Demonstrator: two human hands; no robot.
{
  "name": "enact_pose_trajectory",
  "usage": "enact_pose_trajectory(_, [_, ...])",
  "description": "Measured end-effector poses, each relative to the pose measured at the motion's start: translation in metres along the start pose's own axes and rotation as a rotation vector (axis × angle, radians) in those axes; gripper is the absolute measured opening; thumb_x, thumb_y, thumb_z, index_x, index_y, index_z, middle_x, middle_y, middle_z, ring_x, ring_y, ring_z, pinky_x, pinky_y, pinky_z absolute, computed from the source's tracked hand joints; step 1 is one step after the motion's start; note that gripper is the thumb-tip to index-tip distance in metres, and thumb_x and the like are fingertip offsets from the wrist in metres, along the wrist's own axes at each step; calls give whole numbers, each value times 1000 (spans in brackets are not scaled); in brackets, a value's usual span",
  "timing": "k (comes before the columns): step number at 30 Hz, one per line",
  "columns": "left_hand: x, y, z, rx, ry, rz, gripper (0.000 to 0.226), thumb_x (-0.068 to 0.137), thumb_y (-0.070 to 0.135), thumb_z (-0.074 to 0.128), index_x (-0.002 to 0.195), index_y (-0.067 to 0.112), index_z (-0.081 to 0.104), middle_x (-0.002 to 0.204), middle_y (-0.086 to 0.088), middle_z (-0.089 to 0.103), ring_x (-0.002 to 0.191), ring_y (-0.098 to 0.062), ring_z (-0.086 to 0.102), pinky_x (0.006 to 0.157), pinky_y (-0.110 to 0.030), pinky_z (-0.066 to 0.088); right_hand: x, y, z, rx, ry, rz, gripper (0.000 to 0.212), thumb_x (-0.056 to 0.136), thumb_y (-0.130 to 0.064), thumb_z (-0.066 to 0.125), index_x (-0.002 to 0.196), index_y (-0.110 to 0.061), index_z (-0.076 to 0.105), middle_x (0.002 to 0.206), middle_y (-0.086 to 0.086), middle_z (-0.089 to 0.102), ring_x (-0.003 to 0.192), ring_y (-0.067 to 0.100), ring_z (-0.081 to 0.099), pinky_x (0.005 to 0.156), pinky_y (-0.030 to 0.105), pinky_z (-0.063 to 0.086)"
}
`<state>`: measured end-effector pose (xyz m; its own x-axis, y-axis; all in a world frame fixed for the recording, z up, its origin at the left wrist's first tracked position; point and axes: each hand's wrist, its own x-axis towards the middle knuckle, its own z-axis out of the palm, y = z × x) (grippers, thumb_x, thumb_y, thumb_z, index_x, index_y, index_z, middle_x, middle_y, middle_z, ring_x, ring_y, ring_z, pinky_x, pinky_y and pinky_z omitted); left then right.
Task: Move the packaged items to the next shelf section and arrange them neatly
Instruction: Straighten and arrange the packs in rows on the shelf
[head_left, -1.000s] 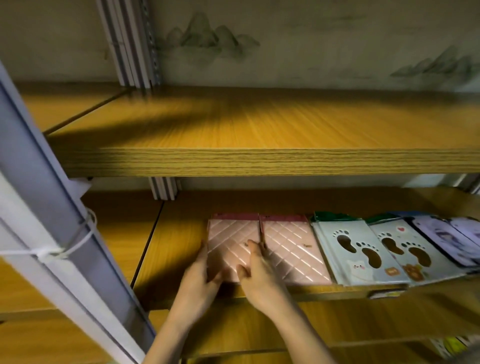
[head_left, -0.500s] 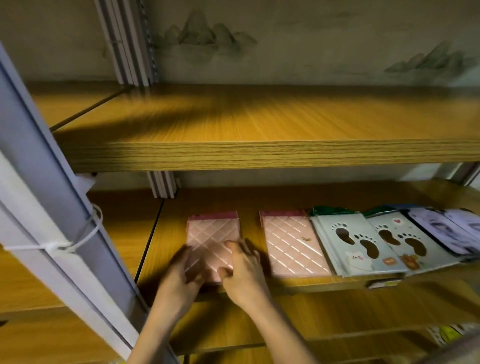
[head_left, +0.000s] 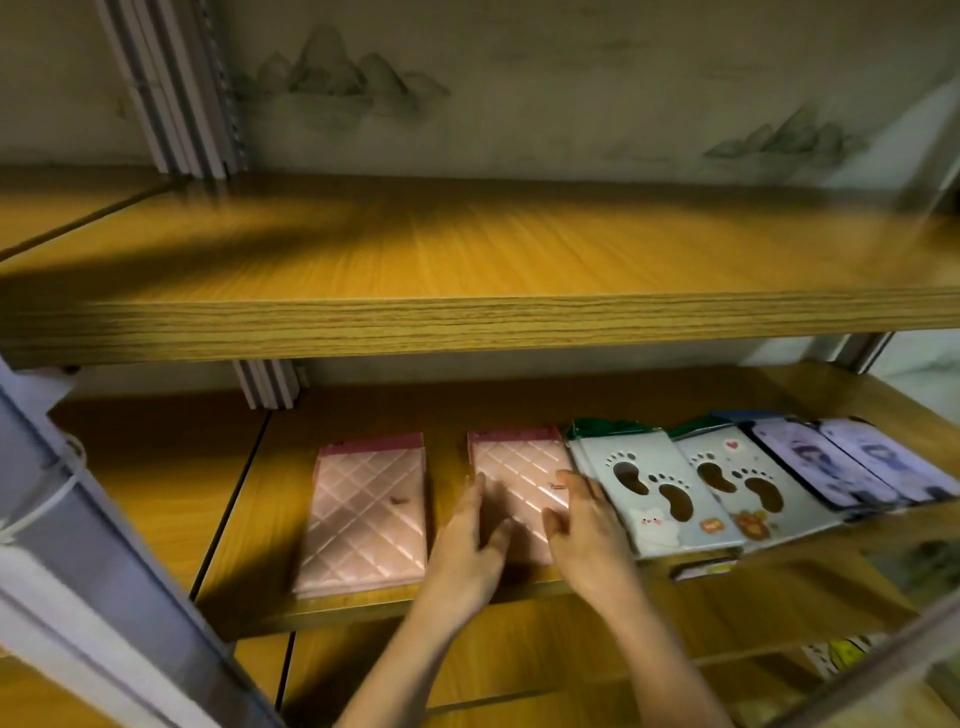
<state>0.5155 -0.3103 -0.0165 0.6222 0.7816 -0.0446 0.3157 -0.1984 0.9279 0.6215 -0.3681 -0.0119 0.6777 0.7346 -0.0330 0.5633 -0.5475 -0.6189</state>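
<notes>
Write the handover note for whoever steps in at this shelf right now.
Left hand: open, flat against the left edge of the right pink pack.
Right hand: at that pack's right edge, thumb on top; grip unclear in the blur.
Left pink pack: lies free, apart from it, right of the shelf seam.
To do: footprint packs and purple packs lie overlapped at the right; shift all leftward, square them up.

Shelves (head_left: 467, 322): wood-grain board, smooth, soft sheen, streaked grain along front edge.
Pink packs (head_left: 363, 514): glossy plastic film, quilted diamond relief, catching light.
Footprint packs (head_left: 649, 483): glossy clear wrap over printed card.
Upright (head_left: 171, 88), upper left: grey ribbed metal, matt.
Wall (head_left: 571, 78): matt, printed.
</notes>
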Motion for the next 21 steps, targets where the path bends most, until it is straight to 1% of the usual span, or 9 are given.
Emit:
enact_pose_trajectory(2, [6, -2, 9, -1, 5, -15, 61, 91, 7, 49, 143, 18, 21, 150, 0, 31, 137, -12, 28, 112, -28, 23, 2, 0, 4, -21, -3, 4, 56, 92, -21, 51, 143, -17, 28, 144, 4, 39, 133, 21, 38, 106, 32, 37])
enact_pose_trajectory(6, [8, -4, 15, 38, 69, -31, 65, 85, -9, 48, 141, 15, 27, 144, 0, 37, 135, -12, 31, 110, -22, 22, 6, 2, 11, -58, 3, 4, 58, 91, -24, 52, 143, -14, 27, 143, 6, 40, 137, 24, 28, 109, 32, 32])
enact_pose_trajectory(9, [6, -4, 16, 47, 95, 5, 62, 83, -12, 47, 138, 13, 31, 126, 10, 40, 123, -1, 32, 98, -6, 20, 9, 3, 11, -52, -1, 0, 56, 91, -24, 52, 141, -12, 28, 140, 7, 42, 135, 24, 30, 108, 31, 33])
enact_pose_trajectory(11, [5, -5, 16, 68, 106, 12, 60, 83, -12, 48, 135, 13, 34, 122, 11, 41, 120, 0, 33, 95, 0, 21, 9, 3, 10, -41, -20, -5, 56, 91, -23, 53, 140, -12, 29, 139, 6, 41, 135, 23, 30, 108, 30, 33])
enact_pose_trajectory(12, [4, -6, 16, 76, 111, 10, 60, 82, -12, 49, 136, 13, 34, 128, 8, 44, 124, -3, 35, 100, -4, 23, 9, 3, 10, -39, -27, -7, 56, 90, -23, 53, 140, -12, 29, 139, 6, 41, 135, 23, 30, 108, 30, 32])
enact_pose_trajectory(14, [4, -8, 15, 100, 126, -15, 63, 82, -10, 50, 138, 13, 32, 141, -1, 41, 134, -11, 32, 111, -21, 23, 10, 2, 12, -33, -30, -14, 53, 90, -23, 54, 137, -12, 33, 136, 7, 43, 131, 23, 34, 107, 31, 34])
enact_pose_trajectory(15, [4, -10, 13, 113, 135, -26, 63, 82, -10, 50, 138, 13, 32, 144, -3, 39, 136, -14, 31, 113, -26, 23, 10, 0, 13, -30, -29, -21, 51, 90, -23, 54, 135, -13, 35, 134, 7, 44, 129, 23, 37, 105, 30, 36])
enact_pose_trajectory(19, [4, -14, 6, 106, 166, -27, 62, 80, -12, 49, 135, 14, 36, 141, -6, 42, 135, -17, 35, 112, -27, 28, 8, -7, 18, -1, -45, -40, 44, 90, -22, 55, 131, -17, 41, 134, 3, 45, 128, 21, 38, 103, 28, 38])
enact_pose_trajectory(21, [3, -15, 4, 110, 171, -31, 61, 81, -12, 48, 135, 14, 36, 143, -6, 40, 136, -18, 32, 113, -30, 28, 6, -10, 20, -1, -46, -48, 44, 90, -22, 55, 132, -18, 42, 135, 3, 44, 129, 21, 37, 102, 28, 38])
